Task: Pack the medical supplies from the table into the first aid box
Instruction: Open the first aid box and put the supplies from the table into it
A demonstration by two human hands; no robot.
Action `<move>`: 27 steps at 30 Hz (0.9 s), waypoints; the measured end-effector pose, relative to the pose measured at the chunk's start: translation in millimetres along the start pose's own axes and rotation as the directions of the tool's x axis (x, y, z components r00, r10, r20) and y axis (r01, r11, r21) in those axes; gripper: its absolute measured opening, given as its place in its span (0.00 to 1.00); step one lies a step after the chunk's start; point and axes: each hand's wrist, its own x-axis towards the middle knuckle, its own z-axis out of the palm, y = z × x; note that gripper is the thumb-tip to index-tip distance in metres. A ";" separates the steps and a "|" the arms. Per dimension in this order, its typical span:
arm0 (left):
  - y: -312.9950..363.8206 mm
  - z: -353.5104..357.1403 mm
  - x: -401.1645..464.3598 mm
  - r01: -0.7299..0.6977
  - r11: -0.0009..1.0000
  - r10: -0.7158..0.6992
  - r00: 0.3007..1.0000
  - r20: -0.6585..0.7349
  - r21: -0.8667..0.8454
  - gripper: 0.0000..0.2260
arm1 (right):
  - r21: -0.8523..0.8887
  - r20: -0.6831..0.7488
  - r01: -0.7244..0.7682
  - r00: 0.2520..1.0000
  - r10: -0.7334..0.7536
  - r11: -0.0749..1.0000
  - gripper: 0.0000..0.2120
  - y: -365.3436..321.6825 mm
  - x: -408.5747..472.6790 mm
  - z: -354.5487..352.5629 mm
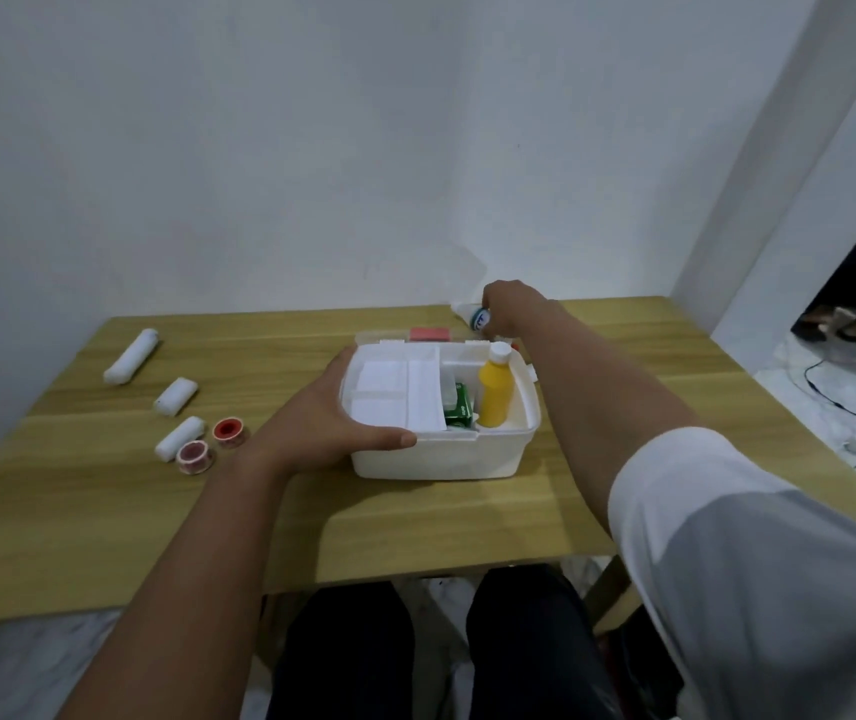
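Leftmost, well out from the left hand [324, 426] toward the worktop's [467, 527] far left side, lie three white bandage rolls: a long one [131, 356], a short one [175, 397] nearer, and a third [180, 437] nearest, each with its long axis running diagonally from near-left to far-right. Just beside the third roll sit two round tape reels, a darker red one [192, 456] touching or almost touching it and a brighter red one [229, 431] between it and the left wrist. The left hand is spread against the left wall of the open white box [436, 459], thumb along the front rim, steadying it and gripping nothing else. Inside the box, to the right of that hand, are flat white packets [397, 394], then a green packet [457, 407] and an upright yellow bottle [495, 389]. Beyond the box's back edge a pink-red item [429, 333] shows, too hidden to name. The right hand [511, 306] reaches past the box's far right corner and is curled around a small white bottle with a blue-green label [475, 315], which lies tilted with its tip pointing left; I judge the grip closed, though the fingers are mostly hidden. From that hand the box opening lies straight back toward the body and slightly left, so the carry should be brief.
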 end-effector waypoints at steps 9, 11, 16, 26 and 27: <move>0.1 -1.2 0.8 0.040 0.999 -0.040 0.999 0.014 -0.019 0.45 | 0.052 -0.018 -0.075 0.997 0.076 0.996 0.25 9.0 16.7 -0.7; -2.2 -1.9 1.0 0.052 0.998 -0.052 0.999 0.015 -0.018 0.48 | 0.066 -0.027 -0.080 0.996 0.082 0.995 0.20 11.3 14.7 -1.8; -4.0 -3.1 3.3 0.048 0.999 -0.048 0.998 0.029 -0.008 0.48 | 0.186 -0.040 -0.060 0.997 0.068 0.981 0.22 14.4 -5.4 -15.7; 5.4 -0.8 -3.9 0.036 0.998 -0.036 0.999 0.011 -0.042 0.43 | 0.714 -0.013 -0.034 0.998 0.062 0.700 0.25 22.0 -111.1 -81.8; 6.1 -0.2 -5.2 0.031 0.998 -0.030 0.999 0.010 -0.052 0.43 | 0.737 0.008 -0.037 0.999 0.046 0.675 0.26 19.9 -121.5 -85.7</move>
